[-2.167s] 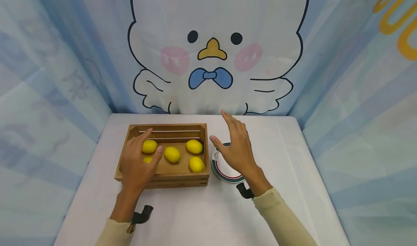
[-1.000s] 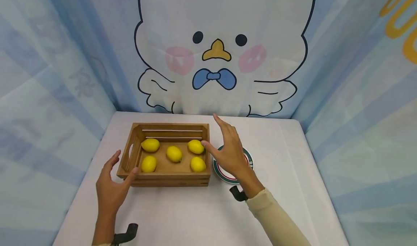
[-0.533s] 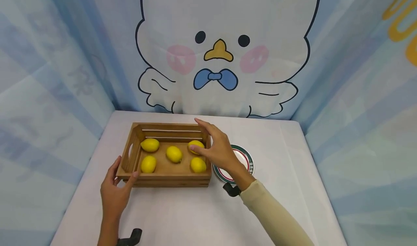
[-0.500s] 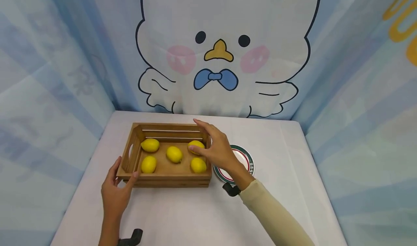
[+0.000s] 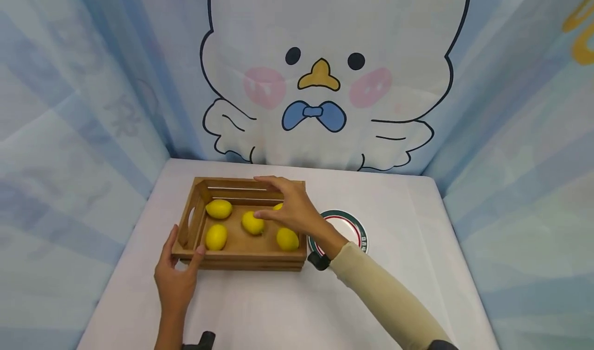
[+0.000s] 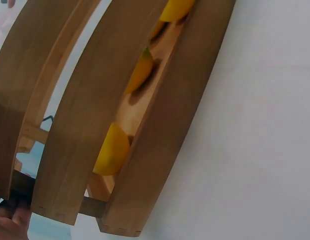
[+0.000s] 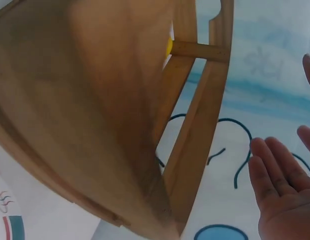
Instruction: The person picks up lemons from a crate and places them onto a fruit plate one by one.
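By the bare left hand (image 5: 176, 283), the near left corner of a rectangular brown slatted wooden crate (image 5: 250, 263) is grasped between thumb and fingers. The crate is set on a white-covered table (image 5: 278, 309), with five yellow oval lemons (image 5: 252, 226) spread inside. Above its right part the right hand (image 5: 299, 208) is held released, fingers extended; one lemon is partly hidden by it. Beside the crate's right end, a round white plate with a green-and-red rim (image 5: 345, 227) is partly covered by the right wrist. Beyond, a pale-blue bird-printed fabric backdrop (image 5: 320, 149) is hung.
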A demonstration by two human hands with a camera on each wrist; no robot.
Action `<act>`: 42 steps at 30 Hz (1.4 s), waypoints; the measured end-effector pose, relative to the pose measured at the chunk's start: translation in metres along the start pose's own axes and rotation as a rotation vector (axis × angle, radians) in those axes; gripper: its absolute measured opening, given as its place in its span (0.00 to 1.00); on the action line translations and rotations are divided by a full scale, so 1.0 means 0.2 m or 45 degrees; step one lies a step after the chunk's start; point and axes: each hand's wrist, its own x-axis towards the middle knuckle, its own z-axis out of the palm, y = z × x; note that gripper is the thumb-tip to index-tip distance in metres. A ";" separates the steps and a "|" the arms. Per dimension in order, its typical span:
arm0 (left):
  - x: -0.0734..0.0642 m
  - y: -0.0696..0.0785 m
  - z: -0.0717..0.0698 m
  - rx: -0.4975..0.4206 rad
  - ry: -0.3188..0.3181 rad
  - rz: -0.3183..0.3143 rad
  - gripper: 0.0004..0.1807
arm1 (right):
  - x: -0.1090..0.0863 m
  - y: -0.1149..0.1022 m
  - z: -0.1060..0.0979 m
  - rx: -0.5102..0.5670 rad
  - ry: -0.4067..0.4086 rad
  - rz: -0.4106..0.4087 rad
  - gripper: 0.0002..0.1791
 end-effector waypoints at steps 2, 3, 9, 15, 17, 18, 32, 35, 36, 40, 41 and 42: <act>-0.01 0.00 0.01 -0.016 0.004 -0.008 0.44 | 0.02 -0.01 0.01 0.004 -0.032 0.026 0.44; -0.01 0.00 0.01 -0.030 0.005 -0.008 0.44 | 0.02 -0.01 0.02 -0.001 -0.045 0.039 0.44; -0.02 0.00 0.02 -0.059 0.034 -0.004 0.44 | 0.08 -0.01 0.03 -0.009 -0.107 0.078 0.42; -0.02 -0.01 0.03 -0.062 0.038 -0.008 0.45 | 0.14 -0.01 0.01 -0.009 -0.205 0.100 0.39; -0.02 -0.01 0.04 -0.065 0.038 -0.009 0.45 | 0.16 -0.01 0.01 -0.028 -0.267 0.116 0.39; -0.02 -0.01 0.04 -0.064 0.038 -0.009 0.44 | 0.17 0.00 0.02 -0.041 -0.300 0.117 0.38; -0.02 -0.01 0.04 -0.061 0.052 -0.013 0.43 | 0.32 0.06 0.07 -0.006 -0.563 0.087 0.36; -0.02 -0.01 0.04 -0.060 0.051 -0.014 0.43 | 0.33 0.07 0.08 -0.015 -0.596 0.092 0.35; -0.02 -0.01 0.04 -0.055 0.050 -0.014 0.43 | 0.34 0.08 0.09 -0.018 -0.605 0.096 0.35; -0.02 -0.01 0.04 -0.048 0.046 -0.012 0.43 | 0.36 0.10 0.12 -0.039 -0.628 0.104 0.33; -0.02 -0.01 0.04 -0.045 0.045 -0.011 0.43 | 0.36 0.11 0.12 -0.041 -0.632 0.108 0.33; -0.02 -0.01 0.04 -0.044 0.043 -0.010 0.43 | 0.37 0.11 0.13 -0.044 -0.639 0.115 0.33</act>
